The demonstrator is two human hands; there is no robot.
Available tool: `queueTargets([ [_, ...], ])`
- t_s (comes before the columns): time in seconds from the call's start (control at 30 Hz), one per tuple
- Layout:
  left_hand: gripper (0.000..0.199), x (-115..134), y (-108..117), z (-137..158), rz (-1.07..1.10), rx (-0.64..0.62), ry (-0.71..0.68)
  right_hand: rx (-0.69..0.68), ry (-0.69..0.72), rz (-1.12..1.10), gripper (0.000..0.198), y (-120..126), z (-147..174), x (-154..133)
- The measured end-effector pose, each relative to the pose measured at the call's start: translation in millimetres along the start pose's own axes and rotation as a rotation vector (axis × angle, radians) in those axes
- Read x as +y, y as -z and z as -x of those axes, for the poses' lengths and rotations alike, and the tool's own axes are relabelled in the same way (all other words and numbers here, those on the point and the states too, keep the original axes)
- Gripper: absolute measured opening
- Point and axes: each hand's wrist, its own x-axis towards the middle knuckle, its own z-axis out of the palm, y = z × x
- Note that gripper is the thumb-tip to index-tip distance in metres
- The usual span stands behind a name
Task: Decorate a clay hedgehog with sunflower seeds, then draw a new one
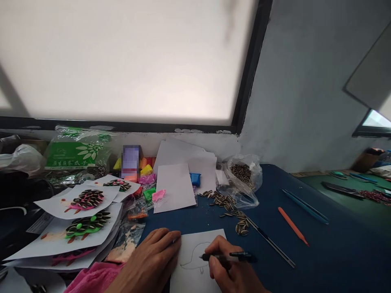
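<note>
My right hand (229, 262) grips a black pen (224, 257), its tip touching a white sheet of paper (189, 280). A thin line drawing (192, 264) on the sheet shows a rounded back, a pointed left end and a small foot-like mark below. Flat along the sheet's left edge lies my left hand (155, 256), fingers stretched out and holding nothing. Beyond the paper are loose sunflower seeds (224, 200) and a thin metal rod (270, 240). The right side of the drawing is hidden by my right hand.
At left are stacked sheets with seed-and-clay hedgehogs (87, 199) and a green seed bag (76, 152). Clay packets (149, 194), blank sheets (175, 187) and a plastic bag of seeds (241, 173) stand behind. An orange tool (293, 226) and blue tweezers (305, 206) lie right.
</note>
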Motion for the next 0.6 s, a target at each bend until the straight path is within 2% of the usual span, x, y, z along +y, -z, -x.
queueTargets([
  [0.13,0.018,0,2,0,0.013,-0.052,0.025,0.048,0.012,0.061,0.014,-9,-1,5],
  [0.23,0.031,3,8,0,0.014,-0.1,0.048,0.07,0.068,0.088,0.018,-11,-3,5],
  [0.37,0.042,9,15,2,0.022,-0.111,0.083,0.056,0.075,0.064,0.027,-11,-4,5],
  [0.6,0.039,6,14,1,0.046,-0.098,0.073,0.028,0.083,0.071,0.031,-11,-3,10],
])
